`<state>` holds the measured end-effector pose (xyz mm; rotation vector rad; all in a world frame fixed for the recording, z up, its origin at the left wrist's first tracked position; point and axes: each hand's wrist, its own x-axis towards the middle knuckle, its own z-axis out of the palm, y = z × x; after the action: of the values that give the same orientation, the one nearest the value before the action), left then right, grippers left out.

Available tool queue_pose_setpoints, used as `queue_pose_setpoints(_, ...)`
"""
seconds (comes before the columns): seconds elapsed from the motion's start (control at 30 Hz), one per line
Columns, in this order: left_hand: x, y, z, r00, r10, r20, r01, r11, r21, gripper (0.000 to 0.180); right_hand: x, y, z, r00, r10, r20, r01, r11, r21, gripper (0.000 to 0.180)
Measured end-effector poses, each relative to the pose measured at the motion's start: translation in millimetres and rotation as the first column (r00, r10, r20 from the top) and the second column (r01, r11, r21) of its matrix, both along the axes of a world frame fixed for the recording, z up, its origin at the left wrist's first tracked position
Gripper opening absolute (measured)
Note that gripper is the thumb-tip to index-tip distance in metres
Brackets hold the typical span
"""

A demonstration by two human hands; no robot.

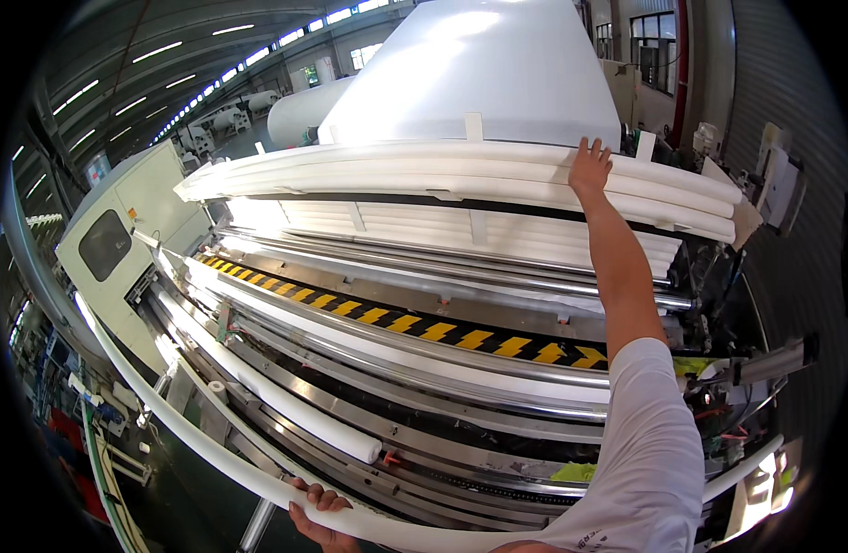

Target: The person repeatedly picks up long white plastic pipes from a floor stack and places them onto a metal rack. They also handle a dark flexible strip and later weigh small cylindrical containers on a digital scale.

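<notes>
Rolls [378, 173], white, presumably soft, easily dented, best palmed broadly; right hand [590, 170] lies unclenched atop, left hand [323, 518] grasps white tube [203, 450].

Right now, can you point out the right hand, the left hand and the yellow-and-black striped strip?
Right hand [590, 172]: head view, on the back of the hand.
Left hand [322, 518]: head view, on the middle of the hand.
Yellow-and-black striped strip [403, 323]: head view, near its mid-length.
</notes>
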<state>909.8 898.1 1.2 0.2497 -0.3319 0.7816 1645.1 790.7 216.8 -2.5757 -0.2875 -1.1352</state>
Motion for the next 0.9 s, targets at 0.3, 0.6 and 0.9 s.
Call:
queue_pose_setpoints(0.3, 26.7, -20.9, 37.2, 0.896, 0.26, -0.361, -0.307, 0.949, -0.077, 0.041, 32.3, -38.7, -23.4, 0.922, 0.332, -0.198, -0.339, 0.941, 0.001, 0.06)
queue_pose_setpoints(0.6, 91.4, 8.0, 89.9, 0.894, 0.176, -0.413, -0.188, 0.982, 0.01, 0.041, -272.4, -80.5, -35.8, 0.126, 0.808, -0.575, -0.856, 0.382, 0.349, 0.043)
queue_pose_setpoints(0.9, 256.0, 37.2, 165.1, 0.887, -0.052, -0.458, 0.006, 0.995, -0.1, 0.022, -443.8, -250.4, -50.8, -0.214, 0.435, -0.875, -0.642, 0.612, 0.461, 0.08)
